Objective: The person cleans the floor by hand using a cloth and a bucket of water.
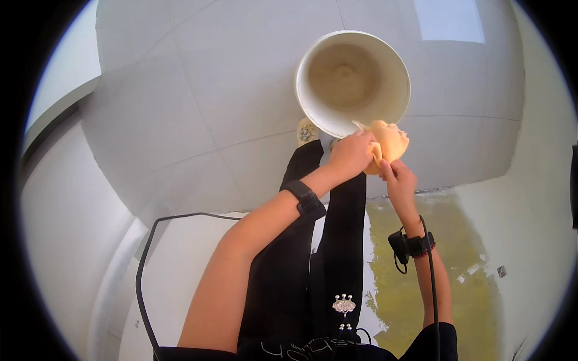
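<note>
L hand (pixel 354 151) had its fingers clamped on a bunched pale-orange cloth (pixel 392 139) (prob. cloth; folds hard to read), R hand (pixel 401 180) pinching its lower side btwn thumb & fingers. Cloth was by the near R rim of a white bucket (pixel 305 84), brownish inside, on grey floor tiles (pixel 241 90). Each wrist had a black strap (pixel 306 200).

You can read no whole word here: the only pale lettering (pixel 308 347), strongly foreshortened and partly cut off, stands on the front of your black top (pixel 253 350), well apart from your fingers (pixel 385 169), toward your body.
</note>
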### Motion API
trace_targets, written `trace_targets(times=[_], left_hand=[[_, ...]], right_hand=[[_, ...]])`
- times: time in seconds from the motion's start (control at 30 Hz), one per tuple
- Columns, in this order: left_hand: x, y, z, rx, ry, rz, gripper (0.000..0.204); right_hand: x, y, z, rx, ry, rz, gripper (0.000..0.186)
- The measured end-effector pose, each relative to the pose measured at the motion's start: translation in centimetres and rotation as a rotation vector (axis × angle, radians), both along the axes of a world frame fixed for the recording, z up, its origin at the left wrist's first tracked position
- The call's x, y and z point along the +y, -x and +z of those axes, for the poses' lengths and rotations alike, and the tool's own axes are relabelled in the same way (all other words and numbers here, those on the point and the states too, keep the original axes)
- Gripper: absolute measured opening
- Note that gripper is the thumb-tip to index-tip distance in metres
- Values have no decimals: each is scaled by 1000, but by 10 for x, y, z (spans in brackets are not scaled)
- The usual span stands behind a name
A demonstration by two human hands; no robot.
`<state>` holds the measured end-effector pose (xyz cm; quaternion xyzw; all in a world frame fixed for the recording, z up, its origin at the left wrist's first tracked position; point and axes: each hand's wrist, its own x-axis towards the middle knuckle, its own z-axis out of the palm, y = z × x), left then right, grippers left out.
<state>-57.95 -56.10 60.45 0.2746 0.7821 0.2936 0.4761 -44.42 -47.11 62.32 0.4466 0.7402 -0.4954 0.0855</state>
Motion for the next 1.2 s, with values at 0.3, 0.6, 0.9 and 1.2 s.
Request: trace_targets(times=[0.3,0.6,0.9,1.2], left_hand=[[-26,-26,31,207,-106,319,23],[-44,-88,-107,707,263,110,19],[21,-68,-304,137,675,-388,33],[87,-32,-487,231,501,-276,48]], right_hand=[[-4,0,3,211,-194,239,31],[-16,-11,-136,-143,-283,298,26],[25,-18,-333,-497,-143,207,33],[84,46,-508,-388,-259,264,31]])
